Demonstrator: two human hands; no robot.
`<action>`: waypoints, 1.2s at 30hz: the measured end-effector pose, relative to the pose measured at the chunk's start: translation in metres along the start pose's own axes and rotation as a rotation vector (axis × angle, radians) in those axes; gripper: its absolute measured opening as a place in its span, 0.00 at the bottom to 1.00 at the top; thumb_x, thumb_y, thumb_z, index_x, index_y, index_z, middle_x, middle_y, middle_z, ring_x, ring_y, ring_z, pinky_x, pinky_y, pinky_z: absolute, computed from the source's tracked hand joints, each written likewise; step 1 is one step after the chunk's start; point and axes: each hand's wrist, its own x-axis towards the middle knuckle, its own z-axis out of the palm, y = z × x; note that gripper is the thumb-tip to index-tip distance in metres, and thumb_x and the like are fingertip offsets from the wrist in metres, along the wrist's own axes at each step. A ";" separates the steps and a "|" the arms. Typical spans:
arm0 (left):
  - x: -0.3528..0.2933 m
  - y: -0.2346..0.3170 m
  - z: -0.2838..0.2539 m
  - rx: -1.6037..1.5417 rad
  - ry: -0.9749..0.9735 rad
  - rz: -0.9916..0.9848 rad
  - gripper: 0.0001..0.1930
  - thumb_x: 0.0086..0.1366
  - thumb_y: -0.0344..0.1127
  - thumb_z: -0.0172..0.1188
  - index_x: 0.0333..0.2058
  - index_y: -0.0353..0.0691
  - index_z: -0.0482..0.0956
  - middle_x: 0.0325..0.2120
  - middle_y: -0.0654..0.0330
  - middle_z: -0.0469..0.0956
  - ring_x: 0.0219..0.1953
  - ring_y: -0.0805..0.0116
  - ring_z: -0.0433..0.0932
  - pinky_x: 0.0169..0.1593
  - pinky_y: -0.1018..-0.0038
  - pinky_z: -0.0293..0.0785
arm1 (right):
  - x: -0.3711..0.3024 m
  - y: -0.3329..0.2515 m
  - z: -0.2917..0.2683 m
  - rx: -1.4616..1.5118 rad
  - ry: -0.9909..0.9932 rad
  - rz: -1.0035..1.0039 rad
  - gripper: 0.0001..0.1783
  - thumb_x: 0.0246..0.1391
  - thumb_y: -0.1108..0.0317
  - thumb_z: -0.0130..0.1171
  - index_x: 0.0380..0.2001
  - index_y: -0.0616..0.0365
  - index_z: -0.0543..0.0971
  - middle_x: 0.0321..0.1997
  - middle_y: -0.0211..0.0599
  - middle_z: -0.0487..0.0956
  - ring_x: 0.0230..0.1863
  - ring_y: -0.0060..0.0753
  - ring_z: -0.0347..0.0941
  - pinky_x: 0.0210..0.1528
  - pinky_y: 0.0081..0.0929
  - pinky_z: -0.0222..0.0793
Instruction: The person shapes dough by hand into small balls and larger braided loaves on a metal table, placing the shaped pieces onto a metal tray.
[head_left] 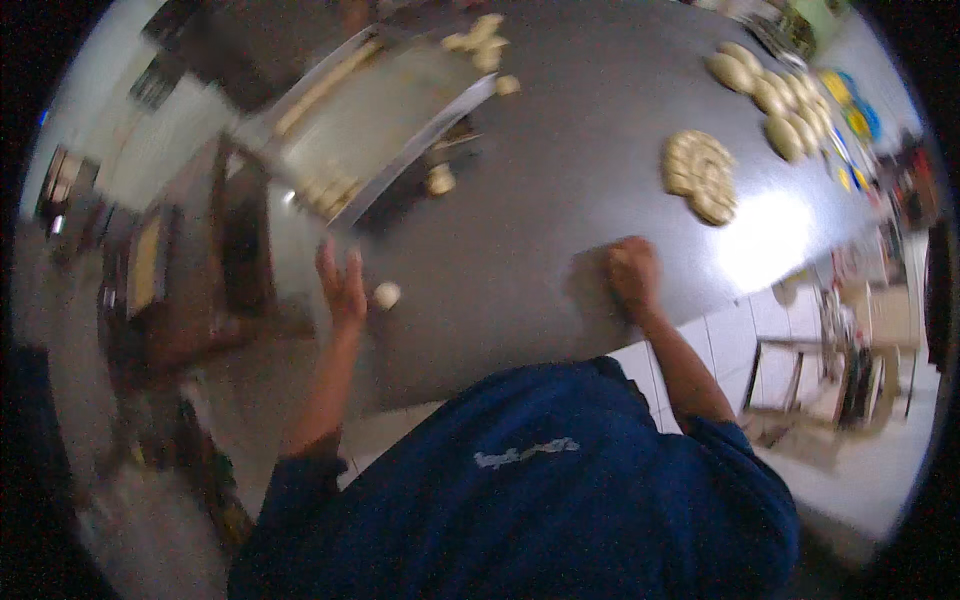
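My left hand [343, 287] is open at the left side of the grey metal table [560, 130], its fingers spread and pointing toward a tray. Just right of it a small pale dough ball [387, 295] lies on the table. My right hand [633, 272] is closed and low over the tabletop near its front edge; whatever is inside it, if anything, is hidden. Beyond that hand sits a round, flat cluster of small cut dough pieces [700, 172]. The shallow metal tray [415, 148] holds rows of dough pieces along its far and near left sides.
Several larger smooth dough lumps [790, 135] lie at the back right, beside blue and yellow items [855, 105]. Loose dough pieces [480, 42] are near the tray's far right corner, another [440, 180] along its right side. A wooden rack [830, 385] stands at the right.
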 end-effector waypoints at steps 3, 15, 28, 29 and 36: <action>0.019 -0.109 -0.009 0.552 0.080 -0.198 0.37 0.74 0.58 0.48 0.70 0.34 0.61 0.71 0.38 0.56 0.71 0.39 0.59 0.72 0.48 0.54 | 0.062 -0.074 -0.020 0.350 -0.113 0.602 0.17 0.59 0.64 0.65 0.50 0.55 0.79 0.46 0.45 0.82 0.46 0.47 0.80 0.49 0.42 0.76; 0.034 -0.025 -0.002 0.668 -0.150 -0.432 0.42 0.71 0.63 0.50 0.72 0.39 0.58 0.72 0.36 0.51 0.73 0.38 0.55 0.71 0.43 0.53 | 0.240 -0.359 0.012 0.650 -0.384 -0.054 0.20 0.54 0.58 0.70 0.45 0.59 0.82 0.41 0.51 0.84 0.41 0.51 0.83 0.47 0.43 0.77; 0.038 -0.022 -0.008 0.680 -0.202 -0.397 0.43 0.71 0.64 0.52 0.74 0.41 0.56 0.73 0.37 0.50 0.74 0.42 0.53 0.71 0.42 0.52 | 0.458 -0.356 0.134 -0.004 -0.394 -0.344 0.26 0.63 0.47 0.54 0.52 0.59 0.79 0.44 0.59 0.83 0.49 0.64 0.80 0.53 0.53 0.74; 0.046 -0.021 -0.003 0.671 -0.203 -0.355 0.43 0.71 0.64 0.52 0.74 0.41 0.56 0.73 0.37 0.50 0.75 0.43 0.53 0.72 0.42 0.52 | 0.466 -0.349 0.155 -0.062 -0.377 -0.460 0.25 0.61 0.50 0.56 0.52 0.58 0.78 0.42 0.56 0.83 0.47 0.63 0.80 0.51 0.53 0.75; 0.015 -0.073 0.011 0.849 -0.105 -0.062 0.42 0.73 0.65 0.47 0.74 0.38 0.56 0.70 0.35 0.61 0.73 0.38 0.56 0.70 0.44 0.58 | 0.358 -0.354 0.049 0.485 0.325 -0.402 0.33 0.65 0.54 0.59 0.70 0.52 0.66 0.55 0.52 0.79 0.57 0.59 0.76 0.58 0.51 0.72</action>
